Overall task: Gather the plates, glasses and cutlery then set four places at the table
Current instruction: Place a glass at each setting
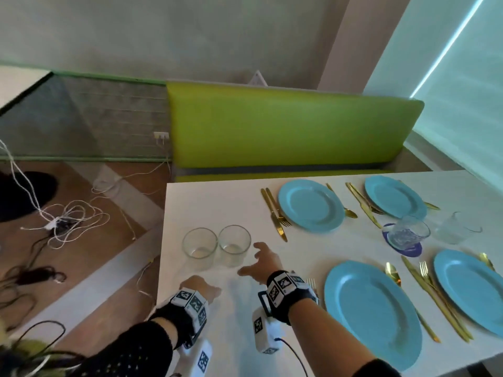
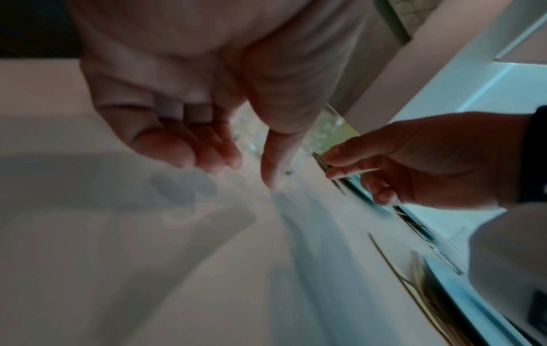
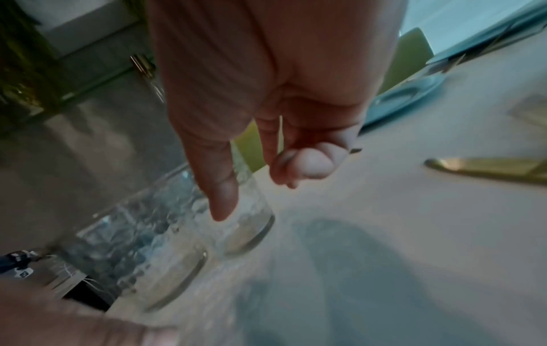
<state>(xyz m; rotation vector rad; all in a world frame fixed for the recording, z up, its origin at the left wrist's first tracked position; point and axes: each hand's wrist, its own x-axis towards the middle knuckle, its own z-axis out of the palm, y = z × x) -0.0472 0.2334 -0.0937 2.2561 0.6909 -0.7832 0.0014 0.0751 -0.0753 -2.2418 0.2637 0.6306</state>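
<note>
Two clear empty glasses stand side by side near the white table's left edge. My right hand hovers just right of the nearer one, thumb and fingers spread, not touching it; the right wrist view shows that hand above the two glasses. My left hand hangs low over the table in front of the glasses, fingers loosely curled and holding nothing. Four blue plates lie with gold cutlery beside them.
A glass on a blue coaster and another glass stand between the right-hand plates. A green bench runs along the table's far side. White and black cables lie tangled on the floor left of the table.
</note>
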